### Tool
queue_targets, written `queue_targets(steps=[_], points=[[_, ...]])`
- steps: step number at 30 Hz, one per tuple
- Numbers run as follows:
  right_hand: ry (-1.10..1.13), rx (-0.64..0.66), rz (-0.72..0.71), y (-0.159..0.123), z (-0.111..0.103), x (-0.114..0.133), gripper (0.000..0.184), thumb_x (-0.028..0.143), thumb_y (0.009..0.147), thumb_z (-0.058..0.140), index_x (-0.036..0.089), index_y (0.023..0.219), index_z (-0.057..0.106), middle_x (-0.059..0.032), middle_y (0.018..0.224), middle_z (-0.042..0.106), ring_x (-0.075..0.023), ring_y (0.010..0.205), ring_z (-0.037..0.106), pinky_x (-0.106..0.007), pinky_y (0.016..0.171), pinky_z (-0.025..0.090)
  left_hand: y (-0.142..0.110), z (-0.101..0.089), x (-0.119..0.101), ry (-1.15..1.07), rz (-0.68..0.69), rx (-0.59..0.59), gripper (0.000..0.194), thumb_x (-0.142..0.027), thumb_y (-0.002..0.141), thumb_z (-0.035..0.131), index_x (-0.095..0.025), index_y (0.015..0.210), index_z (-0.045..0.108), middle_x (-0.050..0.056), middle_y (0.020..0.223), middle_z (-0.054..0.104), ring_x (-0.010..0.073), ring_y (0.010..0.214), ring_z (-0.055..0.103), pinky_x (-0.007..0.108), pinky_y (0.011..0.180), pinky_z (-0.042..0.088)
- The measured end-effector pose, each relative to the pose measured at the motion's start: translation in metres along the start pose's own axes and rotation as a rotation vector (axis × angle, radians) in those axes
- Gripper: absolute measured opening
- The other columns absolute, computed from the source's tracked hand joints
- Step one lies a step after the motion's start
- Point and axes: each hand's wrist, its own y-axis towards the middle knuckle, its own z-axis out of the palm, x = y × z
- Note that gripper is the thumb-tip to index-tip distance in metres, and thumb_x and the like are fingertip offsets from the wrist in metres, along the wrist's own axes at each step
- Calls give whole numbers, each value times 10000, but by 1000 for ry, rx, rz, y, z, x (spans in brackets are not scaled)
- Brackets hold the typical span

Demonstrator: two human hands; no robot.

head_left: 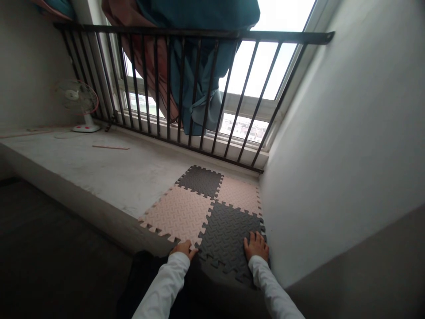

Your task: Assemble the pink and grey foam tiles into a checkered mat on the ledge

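Note:
Four interlocking foam mat tiles lie joined on a raised concrete ledge by the right wall: a near dark grey tile [226,237], a near pink tile [179,215], a far dark grey tile [201,180] and a far pink tile [239,195]. My left hand [183,249] rests at the near seam between the pink and dark tiles, fingers curled down on the edge. Over on the dark tile's right side, near the wall, my right hand [256,246] lies flat with fingers spread. Both arms wear white sleeves.
A black metal railing [186,88] runs along the window, with teal and reddish cloth [195,66] hanging behind it. A small white fan [81,106] stands at the far left of the ledge [83,159], a thin stick [110,147] near it. A white wall [348,133] closes the right side.

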Motion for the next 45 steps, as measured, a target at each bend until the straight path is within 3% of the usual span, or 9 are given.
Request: queue_targets(steps=[45], points=[[12, 28, 14, 0, -3, 1, 422, 379, 771, 363, 190, 1127, 487, -89, 1232, 434, -216, 1123, 357, -357, 874, 276, 3, 6, 1, 11, 2, -33, 278, -469, 736, 417, -254, 873, 529, 31, 904, 634, 169, 855, 570, 255, 675, 406]])
